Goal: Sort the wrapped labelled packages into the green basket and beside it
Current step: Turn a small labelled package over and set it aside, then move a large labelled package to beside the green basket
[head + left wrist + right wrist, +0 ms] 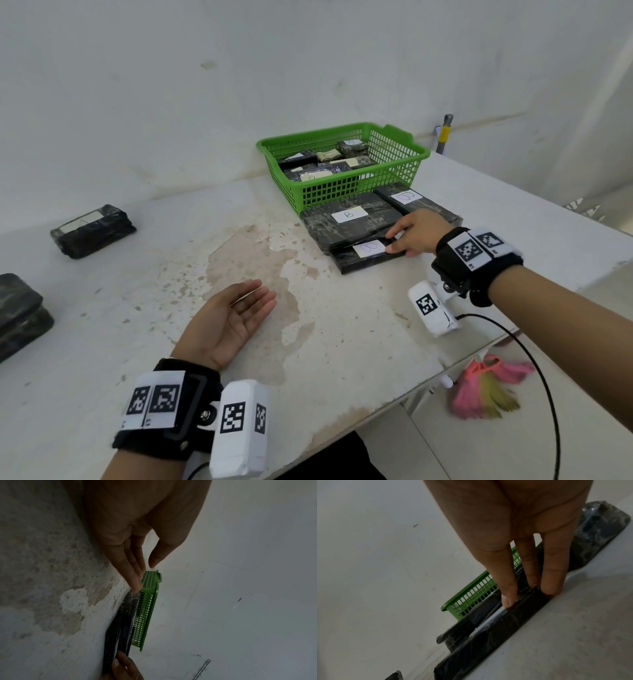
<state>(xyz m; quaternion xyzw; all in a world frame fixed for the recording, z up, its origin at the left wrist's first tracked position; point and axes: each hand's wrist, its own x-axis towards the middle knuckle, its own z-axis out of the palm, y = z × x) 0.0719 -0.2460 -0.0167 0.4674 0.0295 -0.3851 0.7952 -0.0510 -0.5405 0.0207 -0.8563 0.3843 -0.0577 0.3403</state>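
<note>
The green basket (394,150) stands at the table's far side and holds several black wrapped packages. In front of it lie a package labelled B (349,222) and another labelled package (411,202). My right hand (394,242) pinches the right end of a flat labelled package (349,262) that lies against the B package. In the right wrist view its fingertips (506,600) sit on that package (513,622). My left hand (253,298) rests open and empty on the table, palm turned inward, well short of the packages; its straight fingers (135,574) point towards the basket (147,608).
One wrapped package (92,231) lies at the far left, and a stack of two (20,315) sits at the left edge. The stained table (205,240) ends just right of my right arm. A pink duster (486,390) lies below that edge.
</note>
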